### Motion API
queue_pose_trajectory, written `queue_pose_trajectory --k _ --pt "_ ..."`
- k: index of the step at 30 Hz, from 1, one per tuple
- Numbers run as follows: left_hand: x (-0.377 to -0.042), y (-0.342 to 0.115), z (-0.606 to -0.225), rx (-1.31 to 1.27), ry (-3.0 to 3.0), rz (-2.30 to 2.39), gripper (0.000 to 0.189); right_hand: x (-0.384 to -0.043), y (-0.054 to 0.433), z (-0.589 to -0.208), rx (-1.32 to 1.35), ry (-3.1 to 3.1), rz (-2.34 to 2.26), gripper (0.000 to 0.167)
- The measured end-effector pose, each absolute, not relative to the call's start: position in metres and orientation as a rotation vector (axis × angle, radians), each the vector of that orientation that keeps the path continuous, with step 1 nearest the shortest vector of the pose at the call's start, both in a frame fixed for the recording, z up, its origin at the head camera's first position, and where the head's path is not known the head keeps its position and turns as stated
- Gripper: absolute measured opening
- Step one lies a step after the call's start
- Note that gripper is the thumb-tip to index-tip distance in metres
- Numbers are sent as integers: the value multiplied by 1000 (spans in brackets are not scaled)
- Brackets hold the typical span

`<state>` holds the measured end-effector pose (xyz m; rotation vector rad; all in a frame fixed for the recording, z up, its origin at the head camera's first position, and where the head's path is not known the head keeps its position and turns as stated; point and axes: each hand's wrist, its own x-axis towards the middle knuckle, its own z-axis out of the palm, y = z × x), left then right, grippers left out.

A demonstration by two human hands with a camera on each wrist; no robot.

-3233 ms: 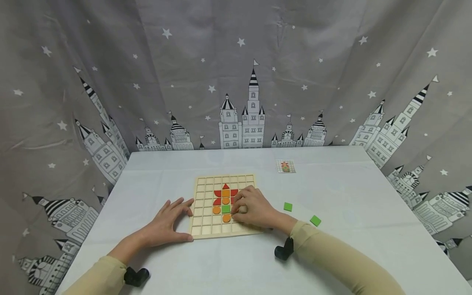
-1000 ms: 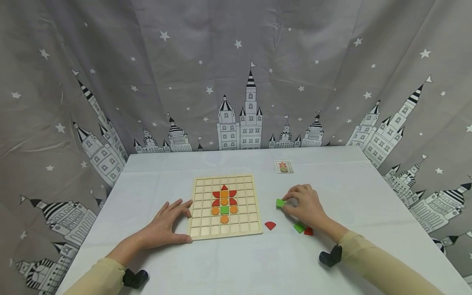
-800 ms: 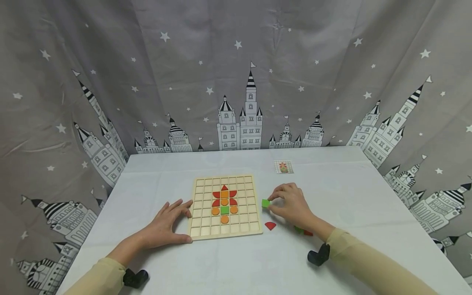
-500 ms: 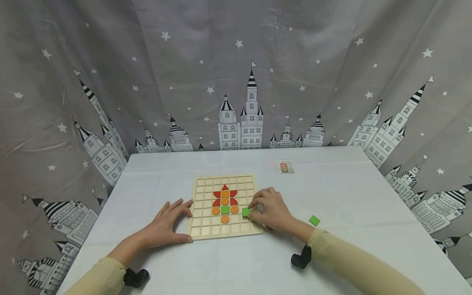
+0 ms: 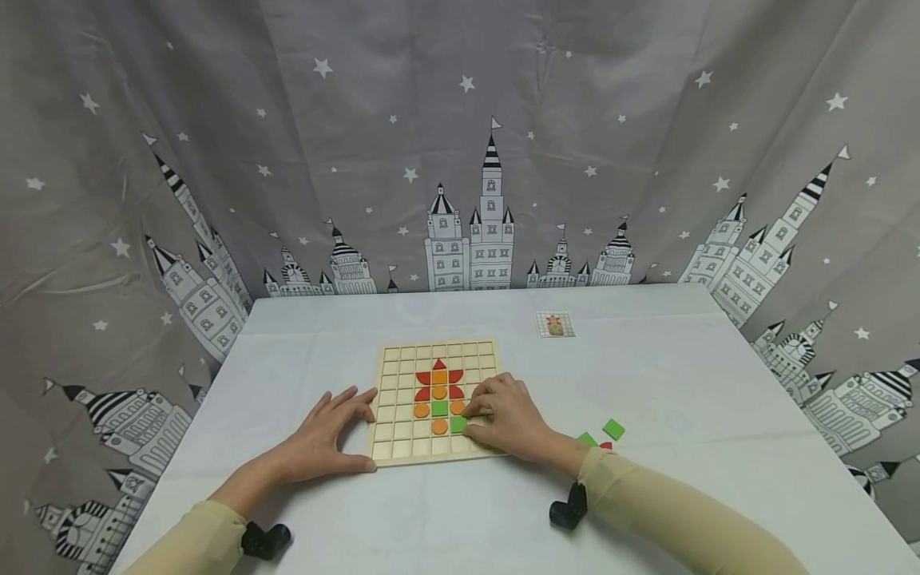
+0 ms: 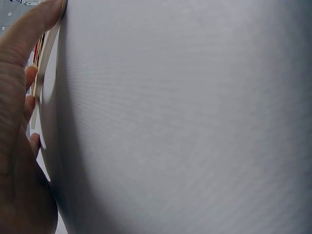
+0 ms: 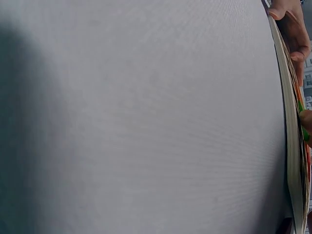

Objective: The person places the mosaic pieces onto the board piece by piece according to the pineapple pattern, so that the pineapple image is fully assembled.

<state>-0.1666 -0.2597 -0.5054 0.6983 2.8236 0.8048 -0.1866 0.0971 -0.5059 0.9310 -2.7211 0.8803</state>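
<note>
- The right hand (image 5: 506,419) has thumb and fingertips nearly together, pinching a green square (image 5: 458,425).
- That square sits at their tips, over the board (image 5: 402,449); I can't tell whether it's seated.
- The left hand (image 5: 323,435) spreads wide, touching the board's edge, gripping nothing.
- A crooked release could leave the square tilted on a ridge, or knock the orange disc (image 5: 456,408) just beyond those fingertips.
- Slack left fingers could let the board slide.

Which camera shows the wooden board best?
The head view: it looks down on the wooden board, showing its gridded top, though the right hand covers part. The right wrist view shows it nearly edge-on, far right; the left wrist view, only a sliver beside the left hand.
</note>
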Motion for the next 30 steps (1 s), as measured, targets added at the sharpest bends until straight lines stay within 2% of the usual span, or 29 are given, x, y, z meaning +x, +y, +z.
queue_pose_trajectory --k 8,13,21,25,30 --pt "-166 -258 -504 716 2832 815 67 -185 101 -502 927 -2736 881 18" --pt "-166 -257 -503 728 2833 815 65 -187 121 -489 882 -2757 892 19" --pt "-165 -259 -504 697 2834 797 65 -193 208 -465 662 -2935 984 22" --pt "-167 -259 -506 666 2830 781 67 -188 257 -465 618 -3044 945 22" --pt "-168 -258 -508 646 2824 775 68 -179 296 -471 598 -3131 900 27"
